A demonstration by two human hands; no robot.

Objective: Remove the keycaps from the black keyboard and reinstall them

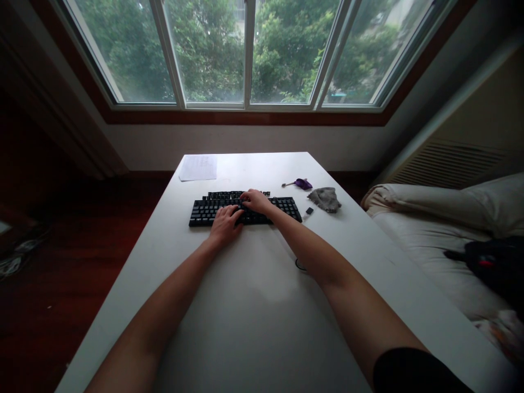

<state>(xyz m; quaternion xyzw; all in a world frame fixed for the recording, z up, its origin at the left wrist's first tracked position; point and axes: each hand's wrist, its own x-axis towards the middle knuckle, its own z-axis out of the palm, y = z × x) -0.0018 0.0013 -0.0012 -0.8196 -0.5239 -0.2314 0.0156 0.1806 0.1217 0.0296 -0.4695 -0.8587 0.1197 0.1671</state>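
Observation:
A black keyboard (286, 206) lies across the white table. Several small dark pieces that look like keycaps (219, 195) are lined up along its far edge. My left hand (225, 222) rests on the keyboard's middle, fingers stretched over the keys and thumb out to the right. Just beyond it, my right hand (256, 201) is over the upper rows, its fingers bent and drawn together at the keys. Whatever may be between those fingertips is too small to make out. Part of the keyboard is hidden under both hands.
To the keyboard's right are a small black piece (309, 210), a grey cloth (325, 200) and a purple-handled brush (302, 184). A paper sheet (198, 167) lies at the far left. Near my right forearm is a dark loop (300, 265). A sofa (426, 218) flanks the table.

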